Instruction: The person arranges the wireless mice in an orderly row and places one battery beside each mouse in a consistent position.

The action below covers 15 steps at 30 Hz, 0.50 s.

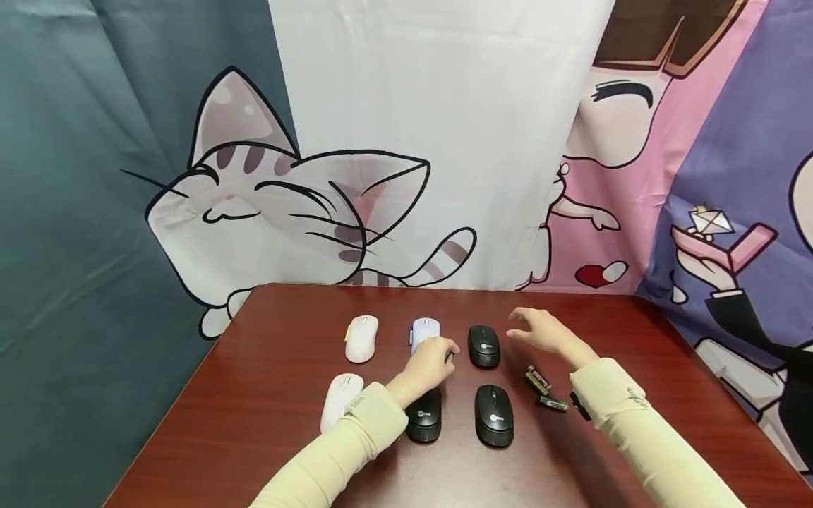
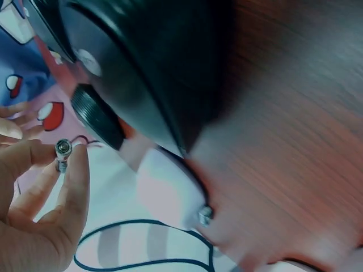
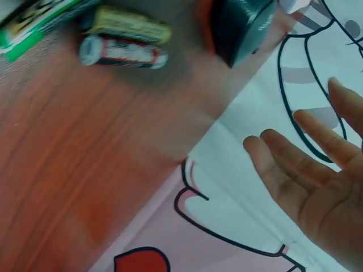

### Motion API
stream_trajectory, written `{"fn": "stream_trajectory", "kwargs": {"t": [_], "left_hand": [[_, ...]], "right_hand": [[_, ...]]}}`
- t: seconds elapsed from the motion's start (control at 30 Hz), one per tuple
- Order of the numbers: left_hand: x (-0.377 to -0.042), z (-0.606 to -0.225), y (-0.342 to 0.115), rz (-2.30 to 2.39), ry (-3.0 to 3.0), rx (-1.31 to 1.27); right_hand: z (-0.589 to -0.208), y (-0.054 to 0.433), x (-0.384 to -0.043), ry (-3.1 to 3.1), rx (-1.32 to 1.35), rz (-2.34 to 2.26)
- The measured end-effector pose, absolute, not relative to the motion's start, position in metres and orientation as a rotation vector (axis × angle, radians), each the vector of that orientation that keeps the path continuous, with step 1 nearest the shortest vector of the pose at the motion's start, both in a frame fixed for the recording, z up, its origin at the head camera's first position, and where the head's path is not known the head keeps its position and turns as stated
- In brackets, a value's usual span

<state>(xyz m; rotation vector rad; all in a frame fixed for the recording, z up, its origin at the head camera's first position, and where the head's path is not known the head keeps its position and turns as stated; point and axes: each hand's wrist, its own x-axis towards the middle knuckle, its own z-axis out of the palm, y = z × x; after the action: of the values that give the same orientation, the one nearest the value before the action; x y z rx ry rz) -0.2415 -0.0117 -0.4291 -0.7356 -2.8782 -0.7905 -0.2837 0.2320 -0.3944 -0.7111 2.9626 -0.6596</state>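
Note:
My left hand [image 1: 427, 363] pinches a small cylindrical battery [image 2: 63, 152] between thumb and fingertips, its end facing the left wrist camera. Beneath that hand lies a lavender mouse [image 1: 425, 327], partly covered, with another battery [image 1: 410, 336] along its left side. A black mouse [image 1: 424, 418] sits under the left wrist, its far end hidden. To the right, my right hand [image 1: 545, 331] hovers with fingers spread and holds nothing, as the right wrist view [image 3: 317, 181] also shows. Nearest to it are a black mouse [image 1: 485, 346] and several loose batteries [image 1: 538, 381].
A white mouse [image 1: 362, 340] with a yellow battery [image 1: 347, 334] beside it stands far left. Another white mouse [image 1: 340, 398] is partly behind the left sleeve. One more black mouse [image 1: 494, 416] lies at front right. A printed cloth [image 1: 444, 106] hangs behind the brown table [image 1: 254, 423].

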Motion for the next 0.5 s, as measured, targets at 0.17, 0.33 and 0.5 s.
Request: {"fn": "stream_trajectory", "kwargs": {"t": [0.17, 0.33, 0.5], "left_hand": [[-0.241, -0.433, -0.015, -0.811, -2.922, -0.738], [-0.243, -0.432, -0.013, -0.828, -2.941, -0.759], [-0.243, -0.432, -0.013, -0.836, -2.945, -0.747]], "right_hand": [[-0.396, 0.225, -0.287, 2.887, -0.851, -0.584], [-0.403, 0.212, -0.293, 2.869, -0.937, -0.522], [-0.414, 0.196, -0.298, 2.886, -0.891, -0.519]]}}
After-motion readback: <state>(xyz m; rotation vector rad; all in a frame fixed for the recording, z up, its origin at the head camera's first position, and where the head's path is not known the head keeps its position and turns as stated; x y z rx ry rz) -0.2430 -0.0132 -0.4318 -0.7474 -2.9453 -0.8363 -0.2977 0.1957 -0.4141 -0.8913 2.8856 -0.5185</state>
